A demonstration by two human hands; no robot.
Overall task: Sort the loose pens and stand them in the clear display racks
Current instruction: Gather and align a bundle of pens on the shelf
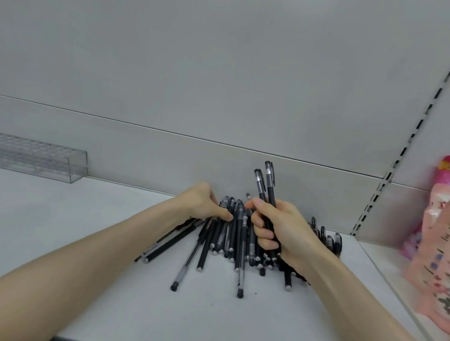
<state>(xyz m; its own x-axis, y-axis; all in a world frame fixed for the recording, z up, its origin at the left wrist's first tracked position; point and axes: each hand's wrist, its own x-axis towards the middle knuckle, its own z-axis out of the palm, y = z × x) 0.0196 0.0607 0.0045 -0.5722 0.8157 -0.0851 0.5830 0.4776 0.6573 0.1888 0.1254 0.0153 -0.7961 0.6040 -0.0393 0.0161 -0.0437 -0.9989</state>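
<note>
A heap of several black pens (224, 239) lies on the white shelf (86, 227) against the back wall. My right hand (281, 227) grips two black pens (266, 185) upright, their capped ends sticking up above my fist. My left hand (203, 203) reaches into the far side of the heap, fingers curled down among the pens and thumb touching one; the fingertips are hidden. A clear display rack (33, 157) with many small holes stands at the back left, with no pens in it.
Pink printed packets (442, 252) stand on the neighbouring shelf at the right, past a slotted upright rail (394, 166). The shelf's front edge runs along the bottom. Bare white shelf lies between the rack and the pen heap.
</note>
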